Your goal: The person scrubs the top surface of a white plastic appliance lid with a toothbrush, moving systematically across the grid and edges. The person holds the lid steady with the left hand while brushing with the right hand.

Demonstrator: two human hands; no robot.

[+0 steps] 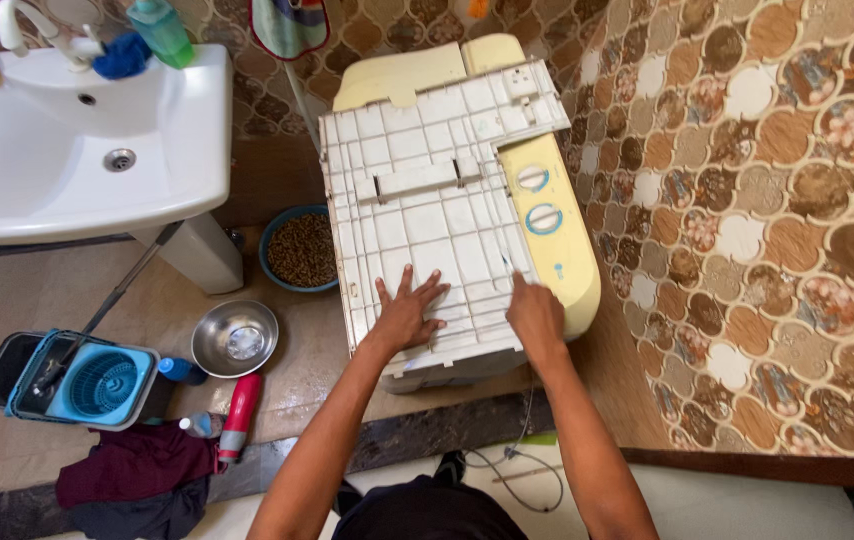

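I am pressing a white ribbed plastic panel (427,200) flat on the pale yellow washing machine (559,235).
My left hand (407,312) is lying spread to steady it; my right hand (535,312) is curling at its edge.

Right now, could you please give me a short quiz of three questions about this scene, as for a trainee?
1. True or false: the left hand lies flat with spread fingers on the white ribbed panel.
2. Which thing stands on the floor nearest the blue bowl of pellets? A) steel bowl B) mop bucket C) red bottle
3. Fill in: the two round dials sit on the machine's ____ strip, beside the panel.

Key: 1 true; 2 A; 3 yellow. The right hand rests at the panel's edge near that strip.
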